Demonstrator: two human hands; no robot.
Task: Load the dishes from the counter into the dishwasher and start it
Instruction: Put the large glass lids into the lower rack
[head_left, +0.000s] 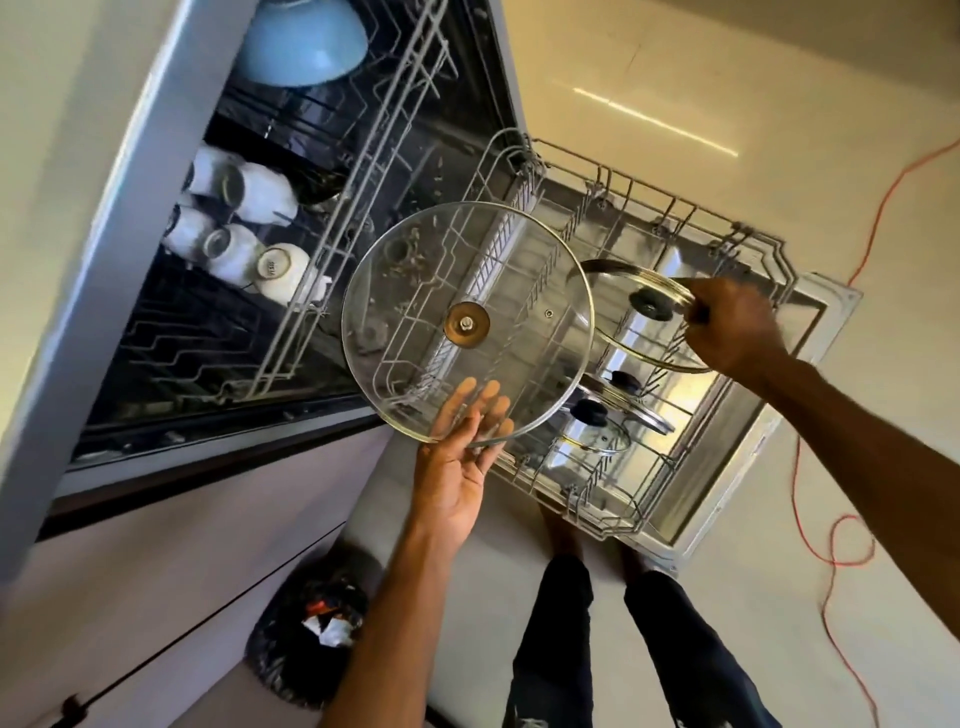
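My left hand (457, 457) holds a large glass pot lid (467, 291) by its near rim, underside up, above the pulled-out lower rack (748, 244) of the open dishwasher. My right hand (727, 322) grips the rim of a smaller glass lid (644, 332) with a black knob, tilted over the rack's far side. Two more glass lids (613, 415) with black knobs stand in the rack below. In the upper rack (332, 228) sit several white cups (244, 223) and a light blue bowl (306, 41).
The open dishwasher door (810, 332) lies flat under the lower rack. A black bin bag with rubbish (311, 623) stands on the floor by the cabinet. An orange cable (841, 519) snakes over the floor at the right. My legs (623, 649) stand next to the door.
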